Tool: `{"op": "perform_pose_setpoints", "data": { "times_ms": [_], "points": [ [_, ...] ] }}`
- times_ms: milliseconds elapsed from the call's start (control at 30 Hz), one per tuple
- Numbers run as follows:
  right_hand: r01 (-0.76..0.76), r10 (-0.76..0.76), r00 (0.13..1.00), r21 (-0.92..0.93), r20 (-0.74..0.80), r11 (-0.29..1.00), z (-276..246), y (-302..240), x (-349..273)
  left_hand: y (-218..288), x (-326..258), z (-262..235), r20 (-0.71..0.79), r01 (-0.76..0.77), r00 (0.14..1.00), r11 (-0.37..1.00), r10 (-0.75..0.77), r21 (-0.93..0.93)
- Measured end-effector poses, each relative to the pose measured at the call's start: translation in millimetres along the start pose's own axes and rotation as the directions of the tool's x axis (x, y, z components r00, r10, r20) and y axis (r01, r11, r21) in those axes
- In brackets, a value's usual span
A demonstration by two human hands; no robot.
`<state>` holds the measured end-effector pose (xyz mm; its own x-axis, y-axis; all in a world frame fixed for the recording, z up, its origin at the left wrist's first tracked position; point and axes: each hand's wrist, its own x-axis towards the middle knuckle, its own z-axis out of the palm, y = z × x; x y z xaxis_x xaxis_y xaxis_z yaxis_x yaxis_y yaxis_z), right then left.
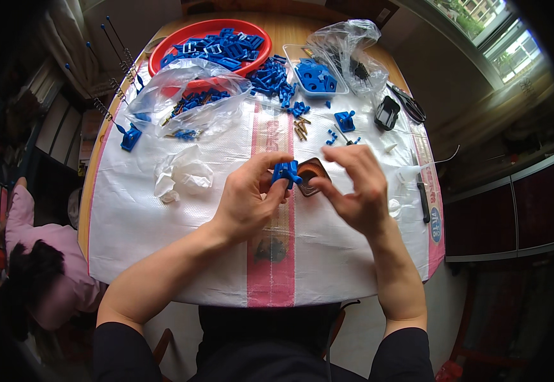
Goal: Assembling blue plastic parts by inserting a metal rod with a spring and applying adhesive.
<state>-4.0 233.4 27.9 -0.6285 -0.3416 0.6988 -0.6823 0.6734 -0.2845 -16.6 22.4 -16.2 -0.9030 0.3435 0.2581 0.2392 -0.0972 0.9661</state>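
Over the middle of the table, my left hand (249, 194) pinches a small blue plastic part (284, 173) between thumb and fingers. A short knob sticks out of the part toward the right. My right hand (361, 194) hovers just beside it, thumb and forefinger spread apart with nothing visible between them. Between the hands, partly behind my right thumb, lies a small dark square dish (314, 169) with a brownish inside. Farther back are several brass pins (300, 129), another blue part with a knob (345, 121) and tiny blue pieces (332, 136).
A red basin (265, 51) of blue parts stands at the back left, behind an open plastic bag (226, 105). A clear box (342, 89), scissors (411, 105), a black container (387, 113) and a knife (423, 197) lie rightward. Crumpled tissue (183, 172) lies left. Someone in pink (67, 267) is beside the table.
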Motion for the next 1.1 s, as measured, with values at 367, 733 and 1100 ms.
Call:
{"op": "perform_pose_setpoints", "data": {
  "times_ms": [367, 733, 1100],
  "points": [
    [0.214, -0.214, 0.977, -0.03, 0.014, 0.976, 20, -16, -2, 5, -3, 0, 0.051, 0.014, 0.999, 1.0, -0.015, 0.016],
    [0.12, -0.118, 0.993, 0.079, -0.032, 0.99, 22, -18, -6, 8, -5, 0, 0.075, -0.043, 0.996, 0.999, 0.043, -0.001],
    [-0.201, 0.174, 0.956, -0.096, -0.234, 0.975, -12, 16, -3, -6, 16, -27, -0.131, 0.131, 0.98, 0.981, -0.149, -0.142]
  ]
}}
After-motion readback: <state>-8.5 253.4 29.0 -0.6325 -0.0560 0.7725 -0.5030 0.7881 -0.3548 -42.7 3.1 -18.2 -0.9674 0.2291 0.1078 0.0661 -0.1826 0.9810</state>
